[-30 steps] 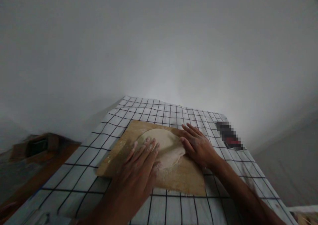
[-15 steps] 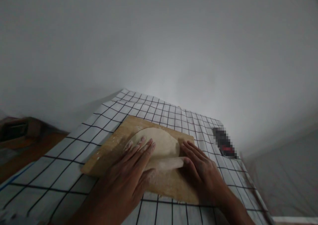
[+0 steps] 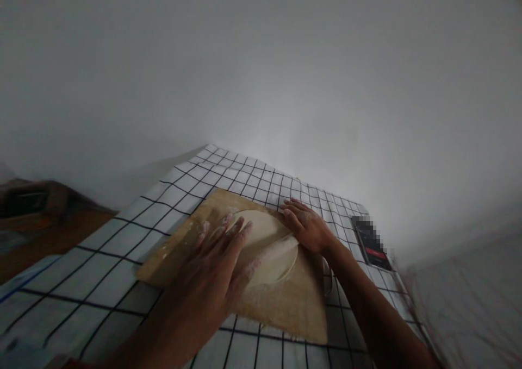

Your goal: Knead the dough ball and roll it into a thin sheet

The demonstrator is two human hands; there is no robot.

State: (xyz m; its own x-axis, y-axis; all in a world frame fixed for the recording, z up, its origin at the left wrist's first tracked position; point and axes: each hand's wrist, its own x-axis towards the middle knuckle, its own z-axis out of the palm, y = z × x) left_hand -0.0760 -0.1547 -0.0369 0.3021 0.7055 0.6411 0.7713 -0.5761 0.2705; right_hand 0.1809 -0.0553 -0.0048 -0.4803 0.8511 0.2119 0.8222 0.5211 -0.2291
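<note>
A flattened, round sheet of pale dough [image 3: 264,225] lies on a wooden board [image 3: 285,310]. Across it runs a light, flour-dusted rolling pin [image 3: 274,251], slanting up to the right. My left hand [image 3: 218,271] covers the pin's left end, its floury fingers stretched over the dough and its thumb along the pin. At the pin's right end, my right hand [image 3: 308,227] has its palm on the tip, and its fingers extend past the board's far right edge. Both pin ends are hidden under the hands.
A white cloth with black grid lines [image 3: 244,339] covers the table. A dark phone-like device [image 3: 376,254], partly blurred out, lies at the right edge. A thin loop [image 3: 328,282] sticks out from the board's right side. Behind stands a pale wall [image 3: 261,75].
My right hand has moved away from me, swinging the pin from nearly level to a slant across the dough. My left hand stays almost in place. The dough's near edge now shows.
</note>
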